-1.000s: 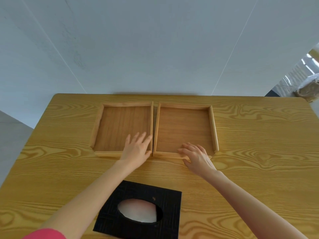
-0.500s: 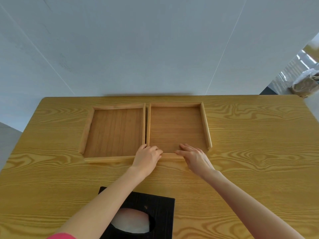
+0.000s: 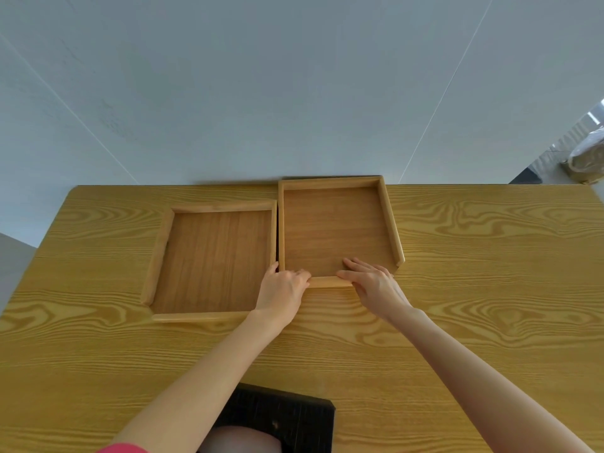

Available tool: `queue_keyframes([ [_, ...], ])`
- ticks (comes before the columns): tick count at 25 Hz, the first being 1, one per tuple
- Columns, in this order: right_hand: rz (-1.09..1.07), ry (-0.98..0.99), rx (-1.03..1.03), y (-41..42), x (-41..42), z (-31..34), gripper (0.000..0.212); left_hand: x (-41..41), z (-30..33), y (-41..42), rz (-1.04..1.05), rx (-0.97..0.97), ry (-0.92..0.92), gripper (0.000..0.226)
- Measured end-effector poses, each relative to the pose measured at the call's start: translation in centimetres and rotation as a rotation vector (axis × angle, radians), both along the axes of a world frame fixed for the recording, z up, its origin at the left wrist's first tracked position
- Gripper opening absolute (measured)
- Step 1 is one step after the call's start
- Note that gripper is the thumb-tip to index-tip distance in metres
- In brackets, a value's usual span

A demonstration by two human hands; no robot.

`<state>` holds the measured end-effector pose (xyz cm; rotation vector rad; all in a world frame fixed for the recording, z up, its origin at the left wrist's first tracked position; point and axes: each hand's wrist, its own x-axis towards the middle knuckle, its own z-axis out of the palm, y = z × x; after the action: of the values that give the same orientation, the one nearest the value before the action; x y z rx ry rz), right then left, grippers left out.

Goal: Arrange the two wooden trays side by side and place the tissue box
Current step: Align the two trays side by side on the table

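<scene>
Two square wooden trays lie next to each other on the table, their inner walls touching. The left tray (image 3: 209, 259) sits nearer me; the right tray (image 3: 336, 223) is shifted farther back, its far wall at the table's back edge. My left hand (image 3: 282, 291) grips the right tray's near-left corner, fingers curled over its front rim. My right hand (image 3: 372, 284) rests on the same front rim with fingers spread flat into the tray. The black tissue box (image 3: 287, 420) with an oval opening sits at the near edge, partly behind my left forearm.
The wooden table (image 3: 490, 289) ends at a grey-white wall (image 3: 294, 93) directly behind the trays. At far right beyond the table corner, a bagged object (image 3: 586, 155) sits on the floor. Bare tabletop extends right of the trays.
The right tray has slid away from me toward the wall, so its front rim no longer lines up with the left tray's. Both hands moved forward with it.
</scene>
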<state>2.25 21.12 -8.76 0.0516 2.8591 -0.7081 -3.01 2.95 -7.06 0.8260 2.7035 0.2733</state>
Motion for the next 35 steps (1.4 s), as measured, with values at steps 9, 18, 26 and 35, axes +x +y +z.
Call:
queue_keyframes([
  [9,-0.013,0.014,0.03,-0.5,-0.3,0.2,0.037,-0.7,0.3,0.0,0.046,0.015,-0.032,0.031],
  [18,-0.087,-0.035,0.048,-1.6,-0.6,0.7,0.038,-1.3,0.6,0.1,0.034,-0.056,-0.045,0.032],
  [26,-0.086,-0.043,0.104,-4.0,-0.5,1.8,0.046,-0.7,0.8,-1.5,0.024,0.103,-0.147,0.046],
  [35,0.17,0.029,0.061,-13.6,0.5,3.8,0.051,1.4,1.4,-11.9,0.194,-0.014,-0.15,0.06],
])
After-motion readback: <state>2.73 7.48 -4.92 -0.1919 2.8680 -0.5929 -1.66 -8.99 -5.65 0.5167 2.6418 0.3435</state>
